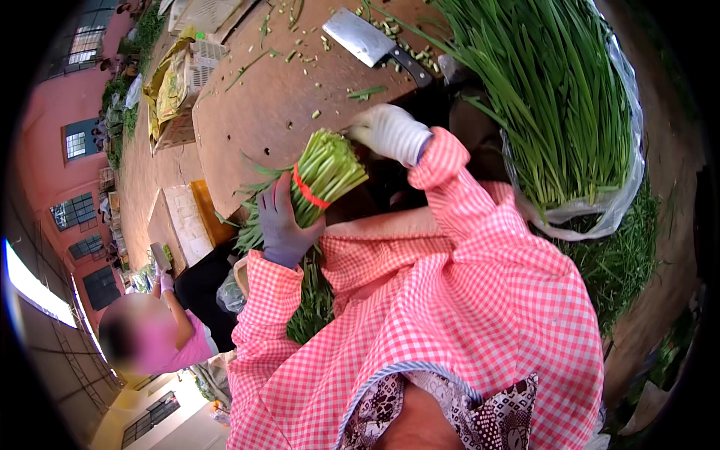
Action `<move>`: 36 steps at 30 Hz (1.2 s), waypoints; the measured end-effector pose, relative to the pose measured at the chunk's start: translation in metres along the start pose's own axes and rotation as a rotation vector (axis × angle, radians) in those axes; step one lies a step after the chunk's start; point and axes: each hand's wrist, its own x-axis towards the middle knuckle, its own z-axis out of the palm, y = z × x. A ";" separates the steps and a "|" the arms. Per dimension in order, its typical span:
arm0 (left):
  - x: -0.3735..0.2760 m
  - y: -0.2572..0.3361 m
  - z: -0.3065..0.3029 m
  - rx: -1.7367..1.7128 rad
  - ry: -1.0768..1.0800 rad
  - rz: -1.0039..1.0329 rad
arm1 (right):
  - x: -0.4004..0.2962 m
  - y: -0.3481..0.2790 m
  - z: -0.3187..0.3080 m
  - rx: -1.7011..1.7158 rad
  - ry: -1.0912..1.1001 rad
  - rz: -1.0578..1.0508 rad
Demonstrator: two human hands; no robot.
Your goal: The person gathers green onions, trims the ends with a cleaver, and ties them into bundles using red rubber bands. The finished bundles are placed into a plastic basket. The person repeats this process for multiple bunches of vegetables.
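Observation:
My left hand, in a grey glove, grips a bundle of green stalks that look like Chinese chives. A red band circles the bundle near its cut ends, which point up and right. Beside those ends is my right hand in a white glove; its fingertips are blurred, and I cannot tell whether they touch the stalks. A cleaver with a black handle lies on the brown board beyond my hands, among cut stem pieces.
To the right, a large heap of long chives stands in a clear plastic bag. Loose greens lie below it. At left, a person in pink holds a cleaver by another board. Plastic crates stand past my board's left edge.

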 end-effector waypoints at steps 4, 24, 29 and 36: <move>-0.005 -0.003 0.007 0.018 0.008 -0.033 | -0.024 0.029 -0.016 -0.096 0.138 0.090; 0.012 -0.023 -0.008 -0.327 -0.119 -0.242 | -0.006 -0.044 -0.025 0.531 0.117 0.021; 0.013 -0.034 -0.014 -0.688 -0.167 -0.449 | -0.015 0.011 -0.007 0.216 0.220 0.105; 0.029 -0.031 -0.019 -0.810 -0.248 -0.473 | 0.000 -0.077 -0.067 0.871 -0.028 0.232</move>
